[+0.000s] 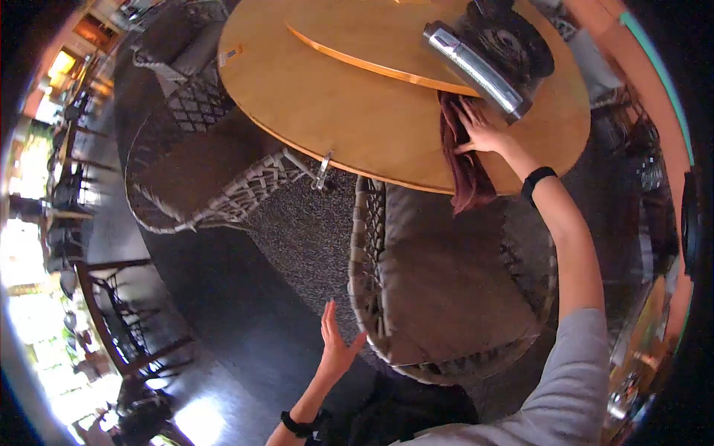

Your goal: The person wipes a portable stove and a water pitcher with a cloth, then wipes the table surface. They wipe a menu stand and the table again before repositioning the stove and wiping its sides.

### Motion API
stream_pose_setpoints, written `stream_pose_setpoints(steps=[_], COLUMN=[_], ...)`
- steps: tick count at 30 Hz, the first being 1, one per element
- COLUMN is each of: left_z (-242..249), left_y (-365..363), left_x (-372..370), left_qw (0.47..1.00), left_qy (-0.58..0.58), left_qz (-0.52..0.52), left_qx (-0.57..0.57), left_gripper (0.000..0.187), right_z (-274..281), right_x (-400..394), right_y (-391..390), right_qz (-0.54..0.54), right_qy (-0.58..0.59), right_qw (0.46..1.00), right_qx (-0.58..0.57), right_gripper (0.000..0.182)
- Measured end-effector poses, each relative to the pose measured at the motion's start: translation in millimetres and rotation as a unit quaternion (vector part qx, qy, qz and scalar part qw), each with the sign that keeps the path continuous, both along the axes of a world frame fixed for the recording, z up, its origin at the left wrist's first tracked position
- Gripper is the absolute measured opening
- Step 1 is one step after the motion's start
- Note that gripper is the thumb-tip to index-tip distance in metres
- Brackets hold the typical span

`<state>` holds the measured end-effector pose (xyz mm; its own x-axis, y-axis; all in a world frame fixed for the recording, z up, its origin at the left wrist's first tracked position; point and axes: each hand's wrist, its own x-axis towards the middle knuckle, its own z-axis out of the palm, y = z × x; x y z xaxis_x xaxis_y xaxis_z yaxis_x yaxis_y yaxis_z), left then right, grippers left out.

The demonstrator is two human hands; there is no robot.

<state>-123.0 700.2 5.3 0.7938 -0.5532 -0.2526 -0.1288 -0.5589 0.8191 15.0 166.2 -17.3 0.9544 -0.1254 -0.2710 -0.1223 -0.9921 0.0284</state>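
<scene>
On the round wooden table (335, 123), a dark maroon cloth (460, 152) lies bunched, one end hanging over the near edge. My right hand (482, 132) rests on the cloth with fingers stretched out and thumb spread apart. Just above that hand is a shiny metal cylinder (476, 68), lying at a slant beside a dark round object (509, 41) whose kind I cannot make out. My left hand (340, 349) is held in the air left of the wicker chair (454, 275), fingers extended and nothing in it.
A raised round wooden board (357, 33) sits on the table. A clear clip (323, 169) is fixed on the table's edge. More wicker chairs (201, 171) stand to the left, dark wooden chairs (111, 320) farther off. An orange wall (647, 97) runs along the right.
</scene>
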Motion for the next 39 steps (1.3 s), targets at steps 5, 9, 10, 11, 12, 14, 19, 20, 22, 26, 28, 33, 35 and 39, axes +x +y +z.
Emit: stream_pose_setpoints(steps=[5, 9, 10, 11, 12, 14, 19, 20, 22, 26, 28, 33, 35, 39], left_z=[22.1, 36.8, 38.6, 37.8, 40.2, 44.8, 60.8, 57.6, 58.5, 54.1, 54.7, 44.5, 46.8, 50.1], left_y=[3.6, -9.0, -12.3, -17.1, -20.3, -36.6, -64.7, -68.1, -75.4, -78.0, -73.4, -60.6, -58.2, -56.0], left_x=[82.5, 130.2, 142.6, 155.2, 166.6, 194.2, 262.7, 276.5, 307.4, 363.3, 387.6, 424.3, 434.0, 444.9], left_qw=[0.993, 0.992, 0.993, 0.995, 0.996, 0.995, 0.99, 0.987, 0.981, 0.973, 0.97, 0.968, 0.968, 0.971], left_qy=[0.082, 0.108, 0.113, 0.091, 0.085, 0.071, 0.04, 0.045, 0.045, 0.053, 0.069, 0.097, 0.116, 0.079], left_qz=[0.086, 0.061, 0.038, 0.018, 0.0, -0.04, -0.126, -0.14, -0.174, -0.218, -0.225, -0.222, -0.215, -0.22], left_qx=[-0.018, -0.025, -0.024, -0.035, -0.036, -0.049, -0.057, -0.065, -0.078, -0.06, -0.06, -0.07, -0.055, -0.051], left_gripper=[0.072, 0.051, 0.046, 0.033, 0.032, 0.03, 0.025, 0.024, 0.024, 0.02, 0.02, 0.017, 0.016, 0.016], right_z=[2.0, 37.2, 39.5, 37.4, 34.3, 18.2, 6.8, 5.4, -1.7, 2.2, 3.0, 16.3, 32.5, 32.6], right_x=[23.7, 38.4, 42.3, 42.3, 38.8, 34.6, 31.8, 34.5, 41.8, 72.7, 89.8, 125.0, 129.0, 121.5], right_y=[22.5, 43.3, 42.1, 41.6, 43.4, 49.1, 73.5, 78.4, 91.0, 120.1, 136.2, 167.3, 172.1, 179.6], right_qz=[-0.05, -0.093, -0.1, -0.112, -0.127, -0.12, -0.126, -0.143, -0.174, -0.219, -0.227, -0.204, -0.196, -0.244], right_qy=[0.003, 0.084, 0.08, 0.075, 0.069, 0.009, -0.101, -0.109, -0.126, -0.133, -0.124, -0.187, -0.167, -0.133], right_qw=[0.996, 0.992, 0.99, 0.983, 0.971, 0.981, 0.979, 0.977, 0.973, 0.965, 0.964, 0.957, 0.945, 0.876], right_qx=[0.07, -0.005, 0.058, 0.124, 0.191, 0.151, 0.125, 0.119, 0.088, 0.051, 0.065, 0.086, 0.203, 0.395], right_gripper=[0.114, 0.11, 0.109, 0.108, 0.108, 0.104, 0.099, 0.098, 0.091, 0.076, 0.071, 0.05, 0.044, 0.041])
